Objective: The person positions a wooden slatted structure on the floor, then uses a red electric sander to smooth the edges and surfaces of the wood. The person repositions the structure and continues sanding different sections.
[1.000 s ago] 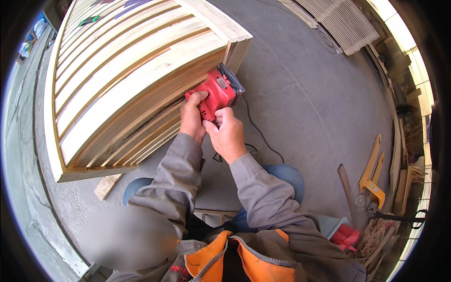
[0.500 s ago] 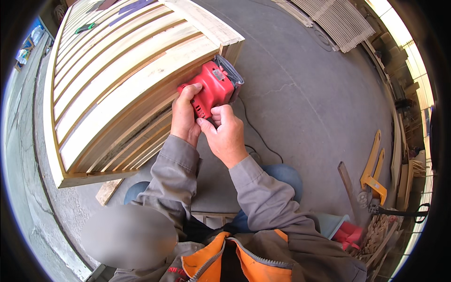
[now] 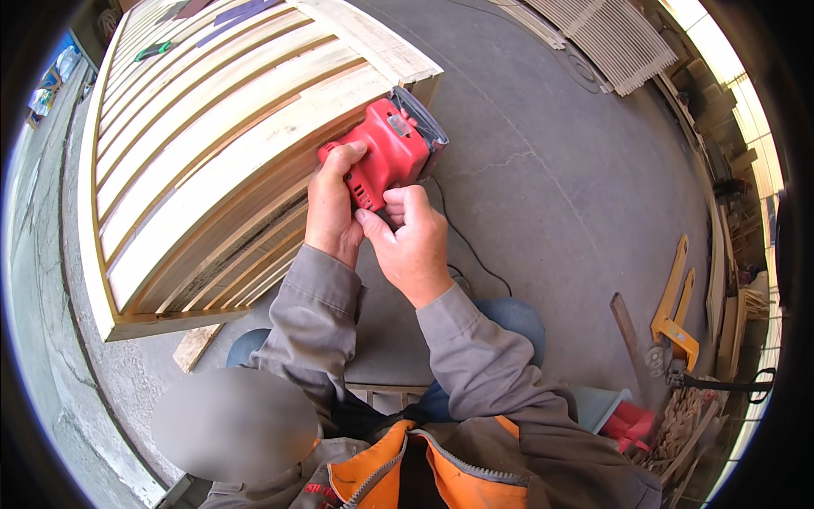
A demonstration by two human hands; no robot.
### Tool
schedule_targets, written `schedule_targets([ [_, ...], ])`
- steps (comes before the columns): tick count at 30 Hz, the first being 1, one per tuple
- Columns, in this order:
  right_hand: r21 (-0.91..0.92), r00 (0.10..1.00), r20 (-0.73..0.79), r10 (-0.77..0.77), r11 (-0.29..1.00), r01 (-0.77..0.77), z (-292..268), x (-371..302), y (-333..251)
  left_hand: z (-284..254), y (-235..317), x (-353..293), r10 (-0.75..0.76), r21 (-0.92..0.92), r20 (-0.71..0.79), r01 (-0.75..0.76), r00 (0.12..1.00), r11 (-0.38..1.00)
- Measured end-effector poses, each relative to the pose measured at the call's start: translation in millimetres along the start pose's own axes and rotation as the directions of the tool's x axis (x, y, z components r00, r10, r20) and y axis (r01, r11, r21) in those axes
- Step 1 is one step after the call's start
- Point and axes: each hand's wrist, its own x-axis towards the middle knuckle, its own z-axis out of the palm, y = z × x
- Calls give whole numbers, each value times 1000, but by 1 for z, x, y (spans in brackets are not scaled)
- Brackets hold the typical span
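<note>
A red electric sander with a dark pad at its far end lies against the side of a stack of pale slatted wooden panels. My left hand is wrapped round the sander's body, thumb on top. At the sander's near end, my right hand is closed with fingers curled and thumb pressed in beside its vents. The underside of the tool, where it meets the wood, is hidden. From its near end a black cord trails down to the floor.
A green-handled tool and purple strips lie on the panels. To the right stand a yellow pallet-jack-like frame, a pale bucket with red items and scrap wood. A wood block sits under the stack's near corner.
The sander's far end has shifted slightly to the right and up, projecting a little further past the panel's corner. Both hands have kept their hold on it.
</note>
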Motion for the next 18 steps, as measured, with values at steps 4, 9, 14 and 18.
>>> schedule_targets([
  [4,8,1000,0,-9,1000,9,0,2,-5,0,5,1,-10,0,9,10,1000,1000],
  [9,-41,1000,24,17,999,-16,-4,-3,0,-9,-5,0,-25,39,0,25,1000,999],
  [14,-31,996,64,69,997,-67,-10,-18,8,-15,-13,-13,-46,91,-21,48,999,995],
  [18,-2,986,105,131,991,-131,-16,-25,14,-21,-24,-17,-26,74,10,25,1000,997],
])
